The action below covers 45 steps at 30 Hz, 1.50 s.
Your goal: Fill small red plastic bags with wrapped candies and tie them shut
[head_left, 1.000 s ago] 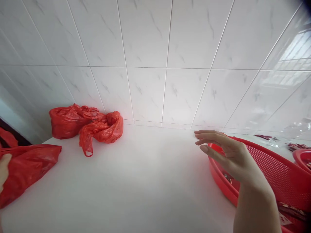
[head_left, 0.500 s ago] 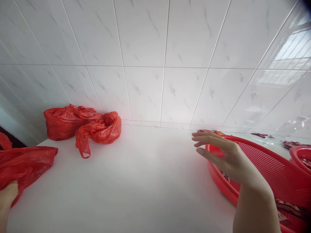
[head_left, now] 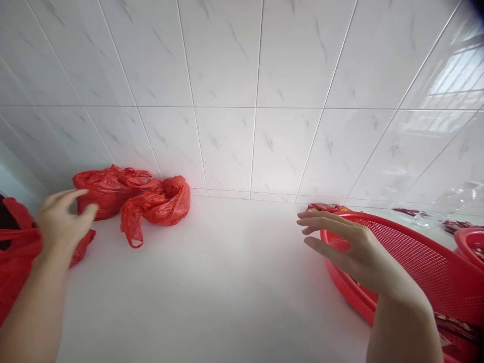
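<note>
My left hand is raised at the left, fingers and thumb apart with nothing between them. Behind it, a red plastic bag hangs over the left edge of the white table. Two tied red bags, one fuller and one with a loop handle, lie against the wall just right of that hand. On the right, my right hand hovers above the rim of a large red mesh basket, fingers spread and holding nothing. Dark red packets lie partly hidden in the basket.
A tiled wall rises behind the table. Red packets lie by the wall behind the basket. At the far right are a smaller red basket, a clear plastic bottle and more dark packets.
My left hand has let go of the near red bag and moved up and to the right, in front of it. My right hand has barely moved.
</note>
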Each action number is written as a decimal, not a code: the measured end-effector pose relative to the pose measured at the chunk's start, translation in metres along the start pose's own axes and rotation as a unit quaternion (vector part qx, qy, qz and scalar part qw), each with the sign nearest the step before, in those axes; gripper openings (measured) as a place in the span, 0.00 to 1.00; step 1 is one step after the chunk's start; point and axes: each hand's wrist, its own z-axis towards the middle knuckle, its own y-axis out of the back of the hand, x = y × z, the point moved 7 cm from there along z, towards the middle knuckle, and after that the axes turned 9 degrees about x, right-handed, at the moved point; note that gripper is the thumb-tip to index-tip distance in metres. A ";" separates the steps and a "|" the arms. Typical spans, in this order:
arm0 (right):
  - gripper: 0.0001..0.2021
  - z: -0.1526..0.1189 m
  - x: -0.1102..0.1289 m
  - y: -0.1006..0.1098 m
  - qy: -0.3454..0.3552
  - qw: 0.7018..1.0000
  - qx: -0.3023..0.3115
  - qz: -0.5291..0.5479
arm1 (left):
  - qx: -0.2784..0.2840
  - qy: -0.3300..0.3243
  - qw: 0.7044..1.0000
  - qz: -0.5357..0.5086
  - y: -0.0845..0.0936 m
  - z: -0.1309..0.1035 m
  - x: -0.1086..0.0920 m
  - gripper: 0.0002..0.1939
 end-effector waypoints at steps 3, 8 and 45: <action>0.15 -0.002 0.001 -0.001 -0.003 1.000 0.005 -0.009 | 0.147 -0.020 0.987 0.059 -0.058 0.032 0.015 0.16; 0.15 -0.006 0.003 -0.003 -0.002 1.000 0.016 -0.023 | 0.203 0.030 0.978 0.034 -0.110 0.067 0.013 0.13; 0.10 0.031 -0.016 -0.035 -0.135 0.960 -0.169 0.179 | 0.419 -0.059 0.879 -0.220 -0.231 -0.108 -0.192 0.23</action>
